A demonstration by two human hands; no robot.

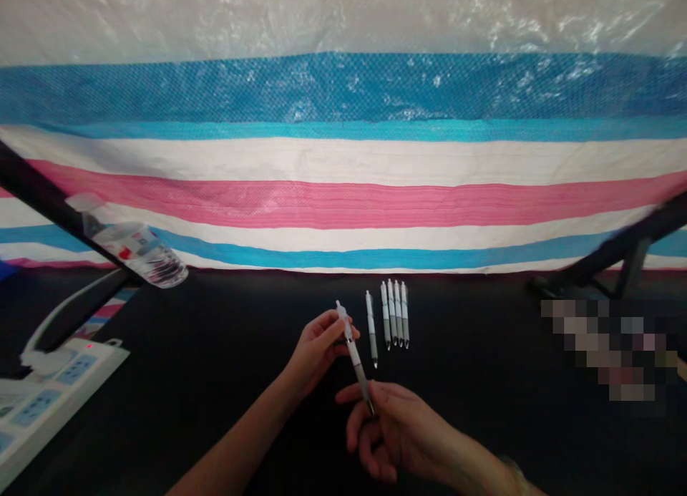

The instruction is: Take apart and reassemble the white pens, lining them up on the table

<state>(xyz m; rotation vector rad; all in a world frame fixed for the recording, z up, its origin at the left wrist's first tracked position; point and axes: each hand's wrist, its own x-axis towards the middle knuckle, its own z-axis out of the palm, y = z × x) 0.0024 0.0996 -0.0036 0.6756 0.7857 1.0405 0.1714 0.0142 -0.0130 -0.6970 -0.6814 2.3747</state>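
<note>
White power strip (64, 403) lies at the near left of the black table (177, 424), with a tilted plastic water bottle (137, 251) above it. Mid-table, the left hand (316, 353) curls around the upper barrel of a retractable pen (355, 357), while the right hand (400, 431) pinches its lower end. Farther right, five more pens (392, 313) lie side by side.
</note>
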